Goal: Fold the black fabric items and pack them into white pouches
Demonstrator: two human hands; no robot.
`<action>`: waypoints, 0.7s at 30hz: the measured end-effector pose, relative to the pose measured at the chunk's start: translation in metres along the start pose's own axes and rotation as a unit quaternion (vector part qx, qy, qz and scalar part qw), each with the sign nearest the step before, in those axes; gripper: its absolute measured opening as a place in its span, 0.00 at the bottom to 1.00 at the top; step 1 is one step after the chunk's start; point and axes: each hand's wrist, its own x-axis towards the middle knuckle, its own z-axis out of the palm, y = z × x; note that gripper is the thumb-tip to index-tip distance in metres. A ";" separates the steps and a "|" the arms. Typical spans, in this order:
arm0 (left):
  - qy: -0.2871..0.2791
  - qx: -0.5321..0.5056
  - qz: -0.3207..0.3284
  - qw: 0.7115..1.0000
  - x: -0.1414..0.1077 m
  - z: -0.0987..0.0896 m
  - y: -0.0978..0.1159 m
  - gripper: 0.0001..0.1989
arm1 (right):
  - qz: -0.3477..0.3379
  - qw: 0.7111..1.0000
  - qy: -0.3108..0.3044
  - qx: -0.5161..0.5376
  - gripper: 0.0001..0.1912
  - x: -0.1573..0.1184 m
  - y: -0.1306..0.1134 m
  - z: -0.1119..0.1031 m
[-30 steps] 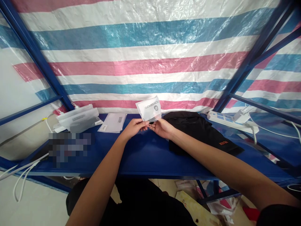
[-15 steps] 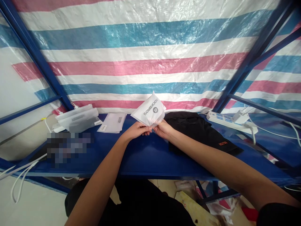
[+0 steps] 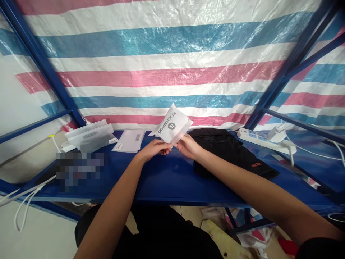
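A frosted white plastic bag [image 3: 174,126] printed "ROCKBROS" is held up above the blue shelf [image 3: 164,180], tilted, with a corner pointing upward. My left hand [image 3: 156,148] pinches its lower edge from the left. On the right, my right hand [image 3: 188,145] grips the same edge, close beside the left. Whatever the bag contains cannot be made out. Under and behind my right forearm lies a folded black garment [image 3: 218,144] with a small orange mark.
Flat white packages [image 3: 129,140] lie left of my hands, and more frosted bags [image 3: 90,136] lean farther left. A white power strip [image 3: 265,139] with plugs and cables sits at the right. Blue frame posts flank the striped plastic sheet [image 3: 167,77] behind.
The bag has turned and shifted slightly left, its print now running at a steeper angle. Both hands still hold its lower edge.
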 end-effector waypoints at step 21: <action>0.023 -0.294 -0.055 0.954 -0.008 -0.042 0.006 0.14 | -0.223 0.846 0.073 -0.478 0.08 -0.003 -0.019 -0.039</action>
